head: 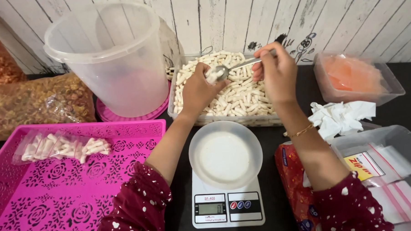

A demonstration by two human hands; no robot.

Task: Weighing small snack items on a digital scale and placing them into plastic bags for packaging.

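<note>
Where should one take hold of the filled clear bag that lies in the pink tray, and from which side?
Grip the filled clear bag at its left end, coming from above. It lies flat on the pink tray, so only the top is free. The white sticks crowd toward the right end, while the left end looks flatter, which probably pinches more easily. Both the left hand and the right hand are busy with the spoon.
</note>
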